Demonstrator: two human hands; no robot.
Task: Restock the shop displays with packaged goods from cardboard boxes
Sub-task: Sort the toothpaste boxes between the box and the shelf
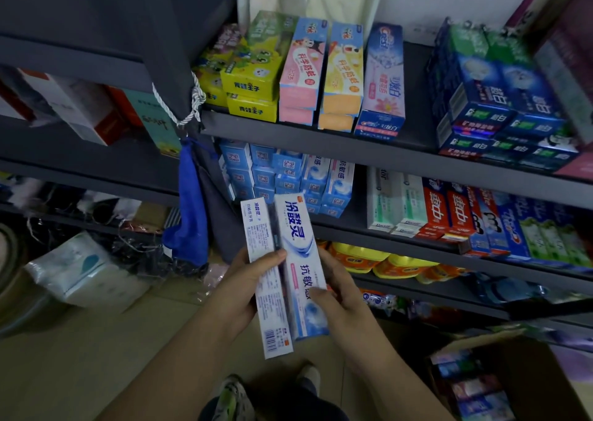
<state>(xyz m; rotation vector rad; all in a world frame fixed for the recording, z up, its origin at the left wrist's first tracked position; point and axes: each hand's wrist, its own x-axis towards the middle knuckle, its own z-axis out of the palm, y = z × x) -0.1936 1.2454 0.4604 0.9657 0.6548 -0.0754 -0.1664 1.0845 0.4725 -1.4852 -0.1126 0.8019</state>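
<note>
Two long white-and-blue toothpaste boxes are held side by side in front of the shelves. My left hand (247,287) grips the left toothpaste box (261,244), thumb across its front. My right hand (340,292) holds the right toothpaste box (296,228), thumb pressed on its face. Just behind their tops, a stack of matching blue boxes (282,179) fills the left end of the middle shelf (378,232). A cardboard box (529,366) with several packaged goods inside stands open on the floor at the lower right.
The top shelf (305,128) carries yellow, pink, orange and dark blue toothpaste boxes. Red, white and green boxes line the middle shelf's right part. A blue cloth bag (189,215) hangs from the shelf post. A plastic-wrapped tissue pack (86,269) lies on the floor at left.
</note>
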